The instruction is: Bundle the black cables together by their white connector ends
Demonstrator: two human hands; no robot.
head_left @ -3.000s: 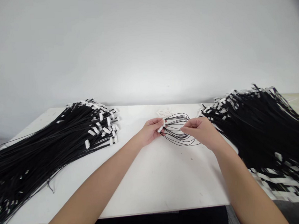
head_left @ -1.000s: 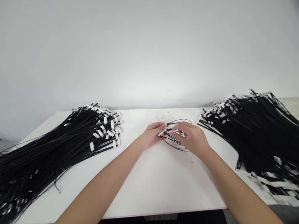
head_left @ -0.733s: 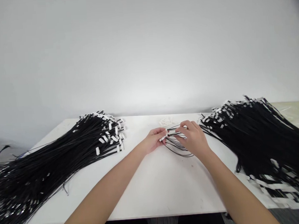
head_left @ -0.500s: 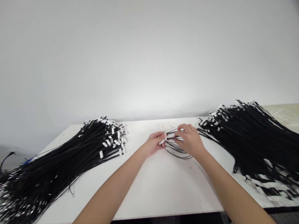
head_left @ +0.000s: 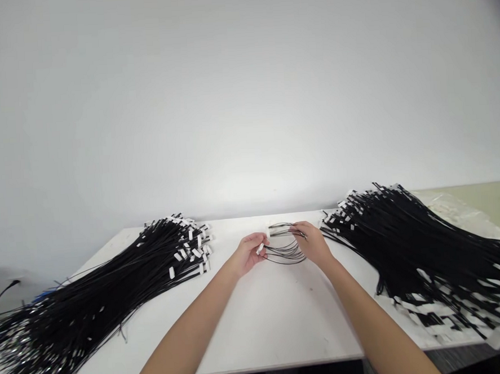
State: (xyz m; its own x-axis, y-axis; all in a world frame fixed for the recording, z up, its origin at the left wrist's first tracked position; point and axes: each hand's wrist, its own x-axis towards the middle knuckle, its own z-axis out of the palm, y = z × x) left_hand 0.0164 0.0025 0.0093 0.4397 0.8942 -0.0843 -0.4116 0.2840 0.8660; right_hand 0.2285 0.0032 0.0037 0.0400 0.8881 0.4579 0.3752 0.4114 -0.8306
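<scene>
A small bundle of thin black wires loops between both hands at the middle back of the white table. My left hand is closed, pinching a white connector at the bundle's left end. My right hand is closed on the wires at the loop's right side, fingers curled over them. Both forearms reach in from the bottom edge.
A large pile of black wires with white connectors fans across the table's left side. A second large pile covers the right side and runs off the front right edge. A plain white wall stands behind.
The view has tilted upward, so table and hands sit lower and smaller. My right hand shifted from near the connectors out to the loop's right side; the left keeps its pinch.
</scene>
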